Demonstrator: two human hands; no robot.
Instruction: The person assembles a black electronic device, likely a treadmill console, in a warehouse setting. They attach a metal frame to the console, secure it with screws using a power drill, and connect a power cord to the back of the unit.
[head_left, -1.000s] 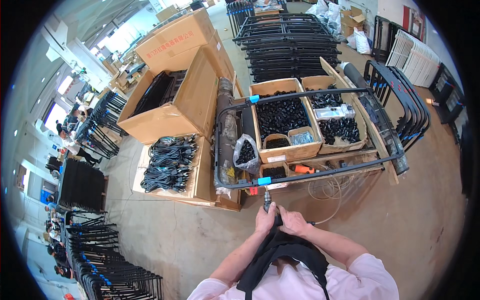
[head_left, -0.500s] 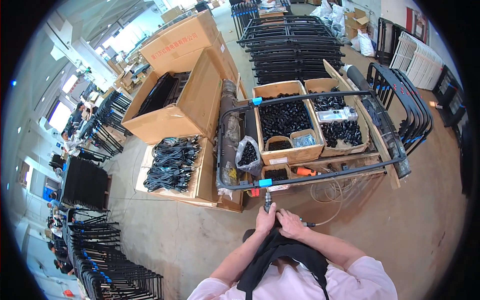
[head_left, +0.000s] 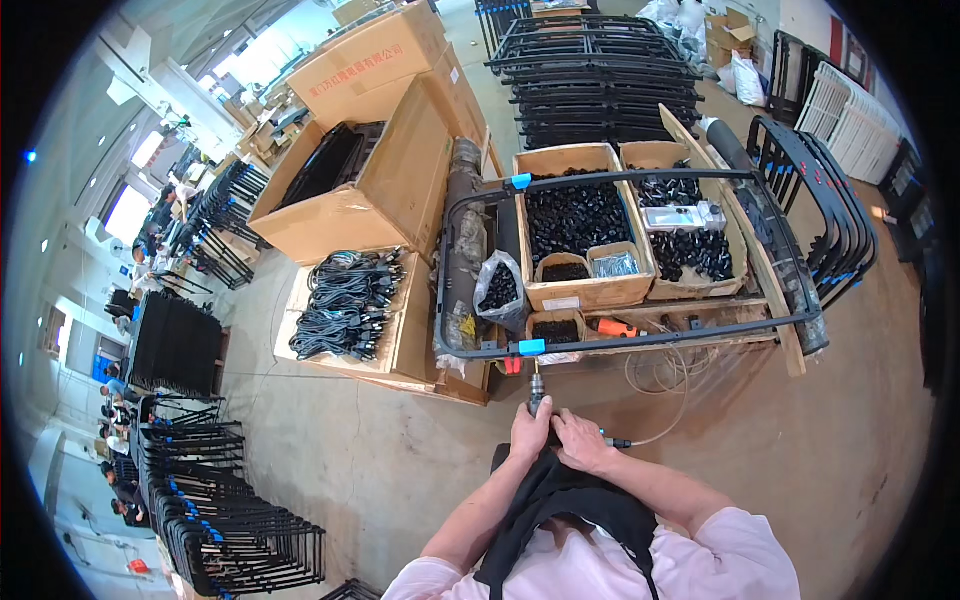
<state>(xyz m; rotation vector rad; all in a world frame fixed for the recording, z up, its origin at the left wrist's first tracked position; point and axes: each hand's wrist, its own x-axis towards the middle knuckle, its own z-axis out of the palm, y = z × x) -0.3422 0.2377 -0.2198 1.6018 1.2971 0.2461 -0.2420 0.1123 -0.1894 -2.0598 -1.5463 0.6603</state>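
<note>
A drill with a metal chuck (head_left: pixel 538 384) points away from me, its thin bit near the near bar of a black tubular frame (head_left: pixel 660 346). I cannot tell whether the bit touches the bar. My left hand (head_left: pixel 529 433) is wrapped round the drill body, thumb on top. Beside it, my right hand (head_left: pixel 584 443) is closed on the rear part of the drill, which the hands mostly hide. A hose with a dark connector (head_left: pixel 617 442) runs out by the right hand. Blue tape (head_left: pixel 532 347) marks the bar just beyond the bit.
Under the frame stand boxes of black plastic parts (head_left: pixel 575 220), a bag of small parts (head_left: pixel 499 292) and an orange-handled tool (head_left: pixel 614 327). Bundled cables (head_left: pixel 350 300) lie on a carton at left. Padded rolls (head_left: pixel 462 250) support the frame. Stacked frames (head_left: pixel 600 80) stand behind.
The whole view has shifted slightly, with the bench and frame now higher in the picture. Slightly more of the bit shows between chuck and bar. Both hands keep their hold on the drill.
</note>
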